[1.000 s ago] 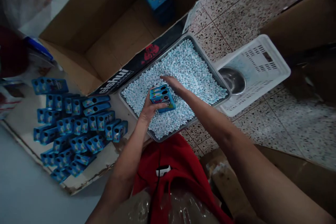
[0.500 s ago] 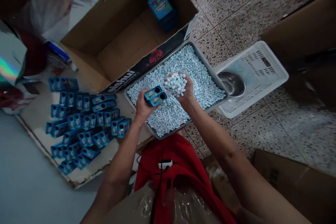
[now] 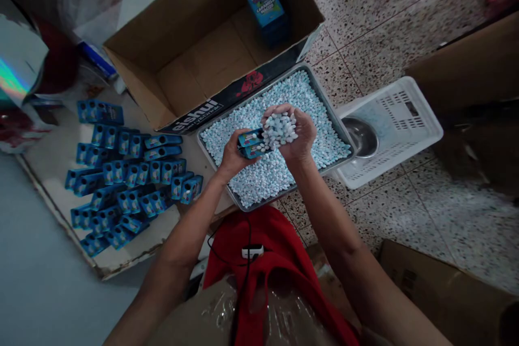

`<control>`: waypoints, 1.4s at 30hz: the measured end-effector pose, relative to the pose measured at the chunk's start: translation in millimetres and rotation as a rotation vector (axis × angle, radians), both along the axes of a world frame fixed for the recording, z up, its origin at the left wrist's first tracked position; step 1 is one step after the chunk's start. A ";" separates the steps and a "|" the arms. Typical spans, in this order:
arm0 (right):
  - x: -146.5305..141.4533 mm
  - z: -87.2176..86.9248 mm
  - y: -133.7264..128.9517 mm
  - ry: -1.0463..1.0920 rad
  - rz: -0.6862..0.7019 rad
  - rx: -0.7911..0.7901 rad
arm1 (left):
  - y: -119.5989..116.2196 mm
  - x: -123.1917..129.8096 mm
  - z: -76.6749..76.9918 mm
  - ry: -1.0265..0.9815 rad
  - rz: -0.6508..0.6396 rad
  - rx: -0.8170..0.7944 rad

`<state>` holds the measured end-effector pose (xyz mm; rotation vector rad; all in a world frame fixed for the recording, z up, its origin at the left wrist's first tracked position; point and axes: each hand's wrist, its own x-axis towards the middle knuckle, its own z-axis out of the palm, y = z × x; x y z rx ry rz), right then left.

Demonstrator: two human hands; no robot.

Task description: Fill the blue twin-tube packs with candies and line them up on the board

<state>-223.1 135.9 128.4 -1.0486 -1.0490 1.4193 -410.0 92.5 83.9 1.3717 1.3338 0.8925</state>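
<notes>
My left hand [image 3: 234, 159] is closed around two small blue candy boxes [image 3: 250, 139], held side by side above the tray. Cupped beside them, my right hand [image 3: 305, 132] carries a heap of pale blue and white candies [image 3: 280, 128]. The near edge of that heap lies over the right ends of the boxes, so their round holes are hidden. Below both hands is a metal tray [image 3: 206, 155] filled with loose candies of the same kind [image 3: 259, 188].
Many blue boxes [image 3: 133, 173] stand in rows on the table [image 3: 52, 184] at left. Behind the tray is an open cardboard carton [image 3: 194, 70] with a stack of blue packs [image 3: 267, 8] inside. A white plastic basket [image 3: 421, 119] holds a metal bowl [image 3: 360, 138] at right.
My right hand has tipped its candies toward the left and come up against the boxes, covering their holes. The left hand still grips both boxes. The whole view has shifted slightly.
</notes>
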 end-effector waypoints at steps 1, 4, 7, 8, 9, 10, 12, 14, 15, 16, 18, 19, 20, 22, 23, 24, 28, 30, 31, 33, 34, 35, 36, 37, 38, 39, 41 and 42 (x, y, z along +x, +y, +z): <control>0.5 1.8 -0.3 0.019 -0.002 0.005 | 0.2 0.8 0.1 -0.014 -0.011 -0.001; 2.4 5.7 -0.9 -0.015 0.007 0.020 | 0.6 3.6 -0.5 -0.034 0.010 -0.005; 3.8 6.4 0.1 -0.137 0.030 0.054 | 1.4 5.5 -2.6 -0.025 0.002 -0.008; 4.1 6.1 0.7 -0.161 0.037 0.066 | 1.9 5.8 -3.5 -0.025 0.004 -0.002; 4.4 5.8 1.2 -0.177 0.043 0.079 | 2.4 5.9 -4.3 -0.027 0.013 0.009; 4.6 5.6 1.7 -0.188 0.051 0.089 | 2.9 5.8 -5.1 -0.029 0.022 0.022; 5.2 6.0 2.4 -0.201 0.064 0.107 | 3.8 5.2 -6.5 -0.025 0.014 0.044; 5.6 7.8 2.6 -0.182 0.066 0.111 | 4.4 4.5 -7.9 -0.017 0.004 0.055; 5.6 9.0 2.6 -0.163 0.062 0.099 | 4.6 4.4 -8.6 -0.015 0.010 0.059; 5.3 10.1 2.4 -0.138 0.055 0.080 | 4.9 4.4 -9.3 -0.014 0.016 0.062; 4.1 11.1 1.8 -0.077 0.029 0.037 | 5.8 5.3 -11.0 -0.013 0.001 0.066; 3.2 10.5 1.4 -0.054 0.012 0.022 | 6.5 6.2 -12.1 -0.011 -0.008 0.064; 2.1 9.0 0.6 -0.045 -0.007 0.014 | 7.4 7.3 -13.4 -0.008 -0.004 0.064; -0.9 4.4 -2.0 -0.084 -0.035 0.020 | 9.6 10.2 -16.4 -0.007 0.025 0.071; -2.8 1.9 -4.3 -0.128 -0.043 0.032 | 10.7 11.9 -18.1 -0.006 0.027 0.079; -5.0 -0.3 -7.5 -0.177 -0.049 0.049 | 11.6 13.5 -19.8 -0.004 0.015 0.089; -12.3 -4.7 -28.6 -0.333 0.009 0.138 | 11.5 16.0 -23.0 -0.025 -0.020 0.115; -7.7 -10.1 -41.6 -0.398 0.030 0.158 | 8.8 11.0 -21.1 -0.037 -0.008 0.079; -1.3 -15.7 -47.9 -0.425 -0.004 0.149 | 7.2 6.2 -19.2 -0.041 -0.013 0.047; 20.3 -34.2 -59.8 -0.486 -0.159 0.061 | 5.1 -7.7 -14.4 -0.059 -0.030 -0.039; 34.5 -46.6 -65.4 -0.531 -0.264 -0.014 | 5.2 -16.2 -12.2 -0.078 -0.031 -0.086; 49.5 -60.3 -70.9 -0.594 -0.358 -0.107 | 6.2 -25.1 -10.7 -0.105 -0.024 -0.131; 64.0 -74.6 -76.3 -0.673 -0.441 -0.196 | 8.2 -33.9 -10.1 -0.136 -0.010 -0.172; 76.2 -88.7 -81.5 -0.751 -0.499 -0.255 | 10.9 -42.0 -10.9 -0.169 0.010 -0.209; 85.1 -101.9 -86.6 -0.823 -0.530 -0.293 | 14.0 -49.0 -13.0 -0.203 0.038 -0.244; 89.5 -113.9 -91.3 -0.887 -0.537 -0.305 | 17.1 -54.4 -16.4 -0.235 0.070 -0.275; 84.0 -132.5 -98.9 -0.988 -0.511 -0.280 | 21.4 -60.1 -26.4 -0.287 0.129 -0.316; 74.8 -138.9 -101.6 -1.026 -0.510 -0.260 | 22.1 -60.5 -32.2 -0.305 0.141 -0.325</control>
